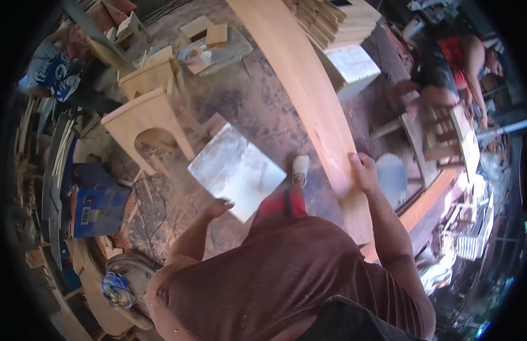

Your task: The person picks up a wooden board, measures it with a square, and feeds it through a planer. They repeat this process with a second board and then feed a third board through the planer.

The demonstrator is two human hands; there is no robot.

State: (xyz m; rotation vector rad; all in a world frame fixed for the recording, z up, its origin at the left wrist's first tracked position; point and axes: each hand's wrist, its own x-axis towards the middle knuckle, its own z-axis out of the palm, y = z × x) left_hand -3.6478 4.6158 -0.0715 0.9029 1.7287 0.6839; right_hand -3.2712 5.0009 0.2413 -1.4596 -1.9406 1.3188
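A long, wide wooden plank [314,96] slants from the top of the view down along my right side. My right hand [363,171] is closed on its right edge, with the thumb lying over the upper face. My left hand [218,208] hangs lower left, fingers loosely extended, right at the lower left edge of a whitish, shiny square panel [236,170]. This panel sits in front of my legs and overlaps the floor in this view.
Wooden stools with arched cutouts [153,122] stand on the left, beside a blue machine [96,202]. A blue power tool [118,290] lies lower left. Stacked boards [337,28] are at the top. One person [456,62] bends over a wooden chair [439,136]; another person [56,71] is far left.
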